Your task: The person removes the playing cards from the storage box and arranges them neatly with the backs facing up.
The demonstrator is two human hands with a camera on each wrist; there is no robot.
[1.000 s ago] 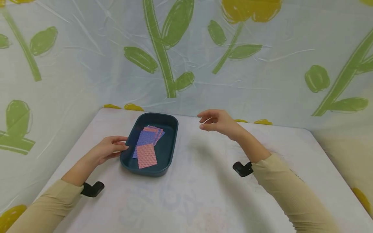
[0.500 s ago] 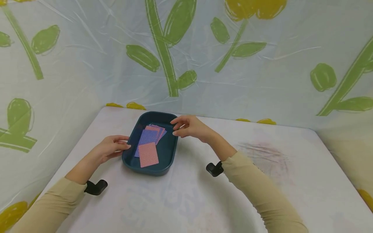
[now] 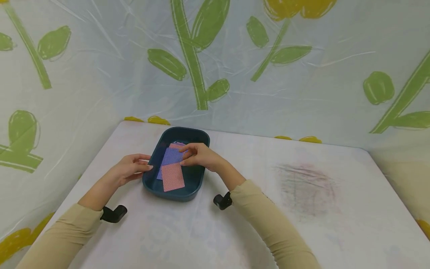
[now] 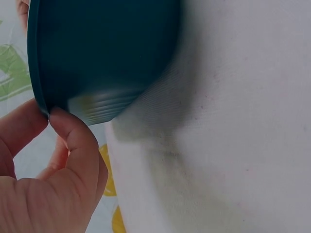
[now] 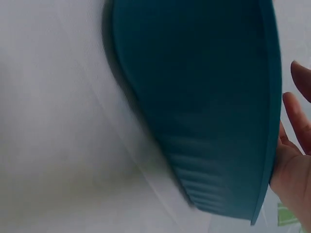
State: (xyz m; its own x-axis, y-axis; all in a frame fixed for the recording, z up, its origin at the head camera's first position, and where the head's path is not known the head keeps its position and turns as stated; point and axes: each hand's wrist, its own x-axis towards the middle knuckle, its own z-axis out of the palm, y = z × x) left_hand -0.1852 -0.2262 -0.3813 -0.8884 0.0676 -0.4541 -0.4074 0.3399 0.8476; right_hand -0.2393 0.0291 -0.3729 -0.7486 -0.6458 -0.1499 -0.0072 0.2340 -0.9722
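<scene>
A dark teal rectangular tub [image 3: 191, 196] stands on the table. Inside it lie several overlapping patterned playing cards, a red-checked one [image 3: 173, 177] uppermost at the near end and a blue one [image 3: 173, 156] behind it. At the tub's left side, my left hand [image 3: 129, 170] pinches the rim, thumb and finger meeting on its edge in the left wrist view. My right hand [image 3: 201, 156] reaches over the tub's right wall, with loosely bent fingers hovering above the cards and nothing between them. It covers part of the card pile. In the right wrist view, fingers [image 5: 299, 124] show beyond the tub's rim.
The white-covered table [image 3: 252, 157] has a dark smudged, creased patch [image 3: 309, 190] on the right. A plastic sheet [image 3: 235, 108] with flower prints hangs behind and at the sides. Black wrist mounts [image 3: 115, 214] stick out from both sleeves.
My right hand has moved left, from beside the tub to above the cards inside it. The left hand keeps its place at the rim. The view has shifted slightly.
</scene>
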